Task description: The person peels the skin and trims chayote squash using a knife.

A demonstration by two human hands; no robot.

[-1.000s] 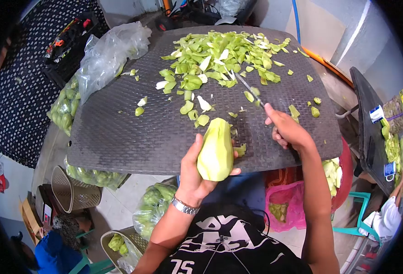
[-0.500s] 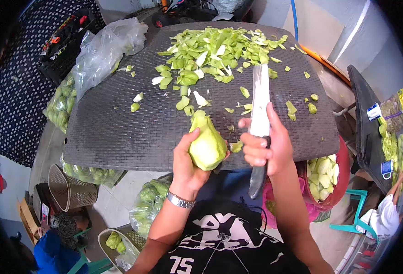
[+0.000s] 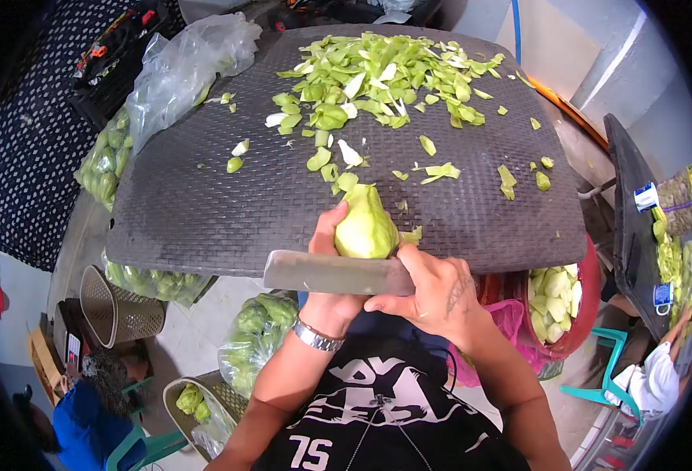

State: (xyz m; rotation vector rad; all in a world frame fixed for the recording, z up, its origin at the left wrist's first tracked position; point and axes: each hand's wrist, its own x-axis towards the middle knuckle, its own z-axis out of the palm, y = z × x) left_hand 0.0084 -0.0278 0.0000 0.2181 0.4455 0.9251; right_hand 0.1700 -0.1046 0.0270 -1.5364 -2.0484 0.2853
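Note:
My left hand [image 3: 335,304] is closed around a pale green, mostly peeled chayote [image 3: 365,224], held near the table's front edge with its narrow end pointing away from me. My right hand [image 3: 438,294] grips a wide-bladed knife [image 3: 326,272]. The blade lies sideways, pointing left, across the near end of the chayote and over my left palm. It hides part of my left fingers, and the knife's handle is covered by my right hand. Beyond the chayote, loose peels [image 3: 350,153] are scattered, with a large heap of green peels [image 3: 385,74] at the far side.
The dark woven-pattern table [image 3: 197,212] fills the middle. A red basin [image 3: 591,302] holding pale cut pieces [image 3: 551,302] stands below right. Bagged chayotes [image 3: 255,334] and a beige basket [image 3: 126,322] are below left. Other people sit at both sides, one in a blue shirt [image 3: 91,428].
The knife has swung from upright, pointing away, to lying sideways across the chayote's near end. My right hand has moved left and nearer to my left hand.

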